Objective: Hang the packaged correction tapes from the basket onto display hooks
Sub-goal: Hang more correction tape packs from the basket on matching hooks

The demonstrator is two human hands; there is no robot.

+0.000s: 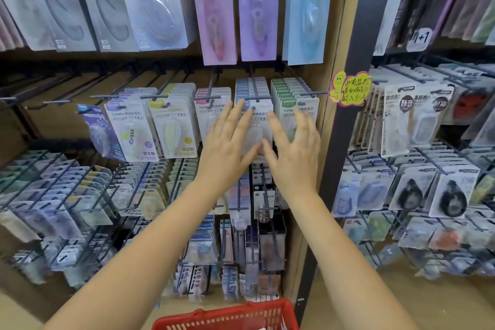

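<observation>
Directly ahead on the middle display hook point(254, 90), the front correction tape pack point(255, 126) hangs upright, long axis vertical, between both grips, the left hand point(227, 147) and right hand point(293, 150) flanking it equally near with fingers spread, empty; clear blister on pale card, red basket point(227, 316) below.

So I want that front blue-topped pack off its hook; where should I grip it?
Pinch the front pack's bare lower edges between thumb and fingers from the front, one hand per side, then slide it forward: its hook points toward you, and neighbouring packs crowd both sides.
</observation>
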